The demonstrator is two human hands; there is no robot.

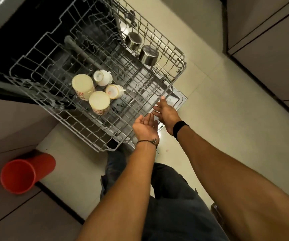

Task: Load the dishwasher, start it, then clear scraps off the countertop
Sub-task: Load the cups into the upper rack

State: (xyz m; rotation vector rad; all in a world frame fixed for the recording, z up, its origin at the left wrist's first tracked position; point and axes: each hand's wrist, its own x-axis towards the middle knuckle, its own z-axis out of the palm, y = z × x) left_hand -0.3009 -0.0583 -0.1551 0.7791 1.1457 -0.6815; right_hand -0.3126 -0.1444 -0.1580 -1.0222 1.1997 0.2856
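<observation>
Upper rack [178, 70] pulled out of the dishwasher [35, 32], carrying inverted cups [82, 86] and steel pots [148, 54]; left hand [144, 126] and right hand [165, 113] spread, empty, at its front rail — stiff wire, rattly fragile load, push there gently.

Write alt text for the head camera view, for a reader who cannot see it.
Seen from above, a person's open left hand and right hand reach toward the near edge of a pulled-out dishwasher rack. The rack holds four upturned cream cups and two steel pots. A red bin stands on the floor.
</observation>
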